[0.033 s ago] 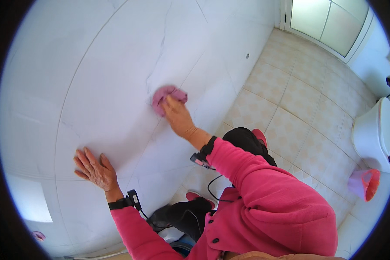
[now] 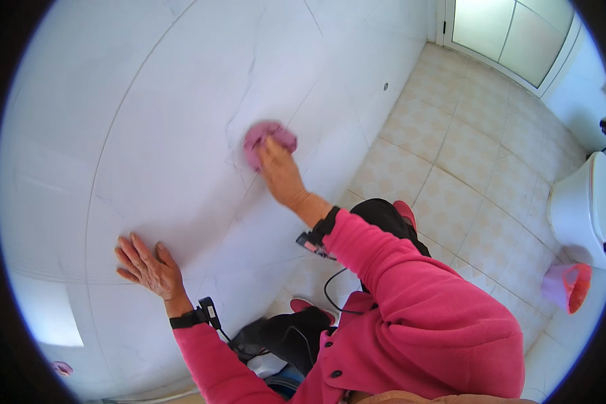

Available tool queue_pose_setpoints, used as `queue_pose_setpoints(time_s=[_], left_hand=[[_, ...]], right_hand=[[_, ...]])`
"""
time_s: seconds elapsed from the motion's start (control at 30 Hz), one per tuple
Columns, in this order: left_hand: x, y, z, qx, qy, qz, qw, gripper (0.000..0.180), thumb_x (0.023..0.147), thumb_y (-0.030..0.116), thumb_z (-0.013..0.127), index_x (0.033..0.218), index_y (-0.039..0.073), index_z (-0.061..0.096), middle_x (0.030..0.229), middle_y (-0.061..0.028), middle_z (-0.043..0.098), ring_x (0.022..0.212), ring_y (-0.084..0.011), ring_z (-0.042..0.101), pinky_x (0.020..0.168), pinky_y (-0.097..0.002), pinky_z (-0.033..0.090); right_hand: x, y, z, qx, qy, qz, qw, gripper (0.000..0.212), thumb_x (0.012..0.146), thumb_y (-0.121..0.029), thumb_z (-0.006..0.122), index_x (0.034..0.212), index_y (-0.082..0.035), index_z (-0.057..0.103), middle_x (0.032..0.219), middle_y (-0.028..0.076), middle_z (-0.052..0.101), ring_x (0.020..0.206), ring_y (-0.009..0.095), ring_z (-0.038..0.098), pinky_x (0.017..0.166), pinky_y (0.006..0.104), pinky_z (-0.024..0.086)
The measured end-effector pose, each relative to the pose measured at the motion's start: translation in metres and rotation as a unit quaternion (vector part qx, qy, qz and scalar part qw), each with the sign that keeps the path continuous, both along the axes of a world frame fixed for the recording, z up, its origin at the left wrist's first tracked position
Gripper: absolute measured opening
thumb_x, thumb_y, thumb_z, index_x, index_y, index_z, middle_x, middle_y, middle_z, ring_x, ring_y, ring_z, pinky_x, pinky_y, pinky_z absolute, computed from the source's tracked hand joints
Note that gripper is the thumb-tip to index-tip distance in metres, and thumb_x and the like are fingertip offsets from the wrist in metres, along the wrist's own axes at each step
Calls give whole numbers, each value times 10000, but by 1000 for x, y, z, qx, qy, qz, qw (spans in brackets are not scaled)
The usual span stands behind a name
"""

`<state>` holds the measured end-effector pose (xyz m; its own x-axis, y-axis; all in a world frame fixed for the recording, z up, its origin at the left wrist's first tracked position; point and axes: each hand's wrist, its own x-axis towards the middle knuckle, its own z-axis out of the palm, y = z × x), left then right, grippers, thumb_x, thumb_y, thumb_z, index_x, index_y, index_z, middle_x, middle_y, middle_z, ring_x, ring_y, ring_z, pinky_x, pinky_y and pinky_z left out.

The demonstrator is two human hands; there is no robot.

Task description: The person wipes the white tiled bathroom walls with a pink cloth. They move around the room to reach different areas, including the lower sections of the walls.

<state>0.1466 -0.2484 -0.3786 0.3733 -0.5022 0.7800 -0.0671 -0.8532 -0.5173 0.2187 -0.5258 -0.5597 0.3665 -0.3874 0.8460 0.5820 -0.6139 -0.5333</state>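
Note:
A crumpled pink cloth (image 2: 269,126) is pressed to the white marbled wall (image 2: 168,148) under the fingers of my right hand (image 2: 286,182). Those fingers bunch over the cloth and partly cover it; its edges look slightly blurred. My left hand (image 2: 153,271) lies lower and to the left, palm against the same wall, with fingers spread and nothing held. Black straps with small devices circle both wrists.
Beige tiles cover the floor (image 2: 444,175) to the right of the wall. A white toilet (image 2: 579,209) and a pink bin (image 2: 564,284) stand at the right. A glazed door (image 2: 512,34) is at the far right. A dark basin-like item (image 2: 283,385) sits near my feet.
My right hand has slid a little up and to the right along the wall, carrying the pink cloth. The left hand stays in place.

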Motion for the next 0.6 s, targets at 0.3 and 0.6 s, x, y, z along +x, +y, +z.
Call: queue_pose_setpoints(time_s=[0.3, 0.6], left_hand=[[-1, -2, 3, 20, -24, -17, 999, 543, 1004, 364, 444, 1478, 117, 346, 1550, -88, 305, 1451, -294, 217, 1159, -496, 49], [0, -2, 4, -1, -37, -45, 998, 507, 987, 346, 486, 1433, 111, 429, 1507, -92, 385, 1440, -277, 257, 1172, -452, 26]], right_hand=[[115, -173, 8, 210, 21, -81, 974, 527, 978, -138, 421, 1432, 87, 275, 1504, 262, 274, 1407, 393, 243, 1161, 409, 190], [100, -127, -123, 441, 244, -42, 863, 594, 972, -193, 414, 1431, 127, 215, 1518, 300, 202, 1423, 395, 192, 1179, 410, 145]])
